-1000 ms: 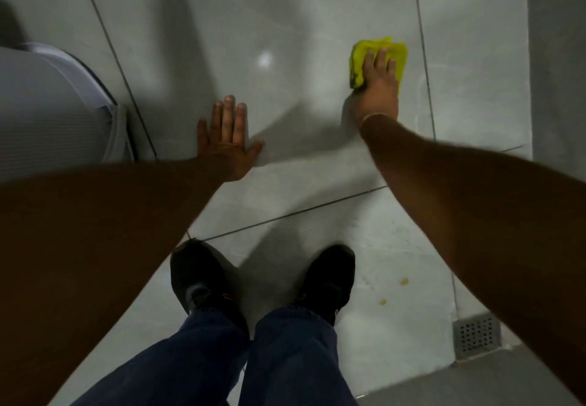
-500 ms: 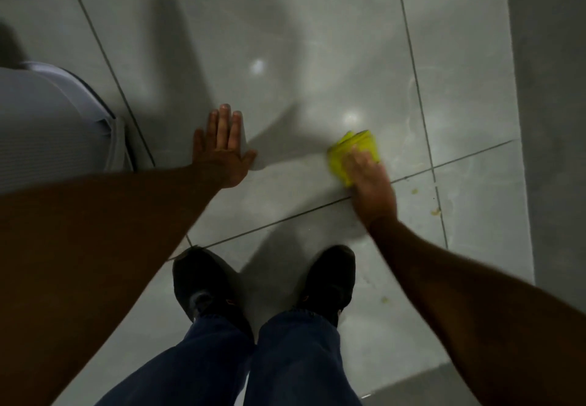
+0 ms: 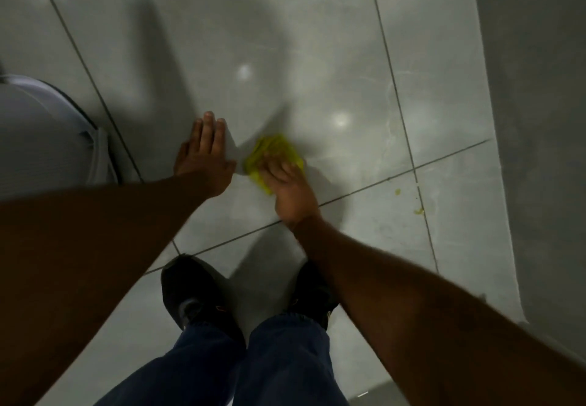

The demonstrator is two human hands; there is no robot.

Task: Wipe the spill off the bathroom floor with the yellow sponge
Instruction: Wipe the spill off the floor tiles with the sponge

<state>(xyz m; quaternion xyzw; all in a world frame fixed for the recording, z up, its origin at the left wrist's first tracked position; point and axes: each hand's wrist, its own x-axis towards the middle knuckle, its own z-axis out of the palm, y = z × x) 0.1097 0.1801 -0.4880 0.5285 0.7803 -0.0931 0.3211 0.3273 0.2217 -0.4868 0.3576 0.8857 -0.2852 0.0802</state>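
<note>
My right hand presses the yellow sponge flat on the grey floor tile, fingers over its near half. The sponge lies just right of my left hand, which rests flat and open on the floor, fingers pointing away from me. Small yellowish spill specks sit on the tile to the right, near the grout crossing, with another speck beside them. Faint wet streaks show on the tile beyond the sponge.
A white toilet base stands at the left edge. A grey wall runs along the right. My two black shoes and jeans are below the hands.
My right hand has dragged the sponge from the far right tile back and leftward, ending next to my left hand. The left hand stays planted on the floor.
</note>
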